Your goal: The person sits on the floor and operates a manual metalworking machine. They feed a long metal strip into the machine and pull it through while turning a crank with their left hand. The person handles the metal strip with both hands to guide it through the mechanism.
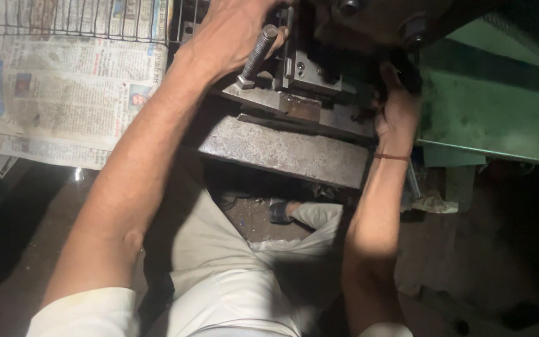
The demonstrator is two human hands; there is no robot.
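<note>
Left hand: left hand (235, 31) at top centre of frame, fingers curled round the upper end of a threaded bolt (256, 57); grip closed on it, thumb side toward the machine.
Bolt: dark, threaded, tilted, square head at its lower end resting on the grey steel plate (282, 103); top end hidden in the hand.
Right hand: right hand (397, 103) right of centre, upper half of frame, reaching up under the dark machine head; fingertips lost in shadow, cannot tell if it grips anything. Thin red-brown thread band (392, 156) round the wrist.
Clamp block: grey metal block (310, 72) with a round hole, just right of the bolt, between the two hands.
Bed: thick rough steel slab (282, 153) below the plate, centre of frame, edge facing camera.
Machine body: green painted casting (494, 106) at upper right, touching the right hand's side of the work area.
Newspaper: sheets of newspaper (63, 81) at upper left, well apart from the hands, partly behind a wire grid.
Lower frame: person's light trousers (232, 281) bottom centre, sandalled foot (282, 211) on the dark floor under the slab.
</note>
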